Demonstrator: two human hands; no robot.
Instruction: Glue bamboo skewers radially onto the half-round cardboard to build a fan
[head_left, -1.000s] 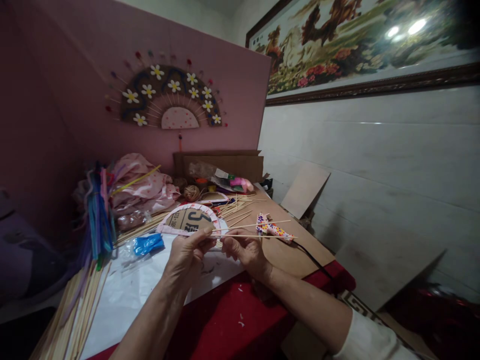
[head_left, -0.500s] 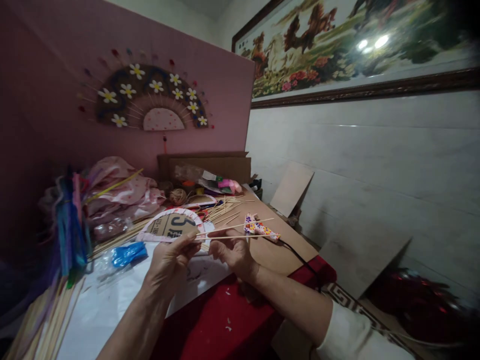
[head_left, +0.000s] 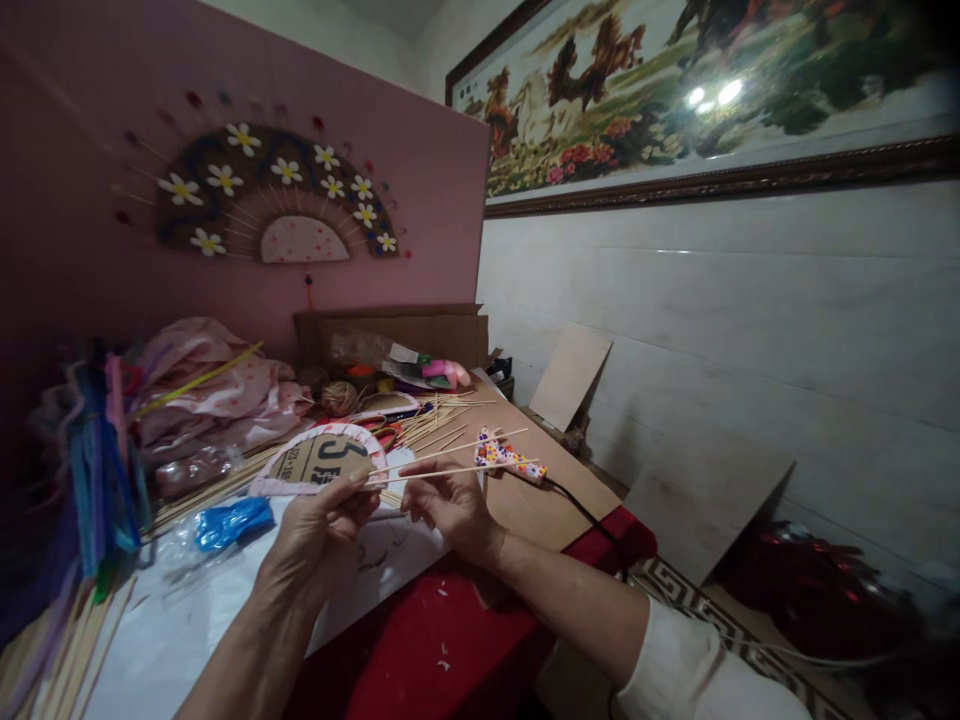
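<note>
Leftward-drifted left hand, right hand pinching skewers, maybe glue gun behind

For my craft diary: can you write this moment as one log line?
left hand: pinches thin wooden sticks | right hand: pinches same sticks | beyond: pink-edged half-round cardboard

Red table — white sheet, bamboo sticks, cardboard, blue bag

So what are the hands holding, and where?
Two thin wooden sticks. The left hand pinches their left ends; the right hand holds them just beside it, the long ends poking out free.
</note>
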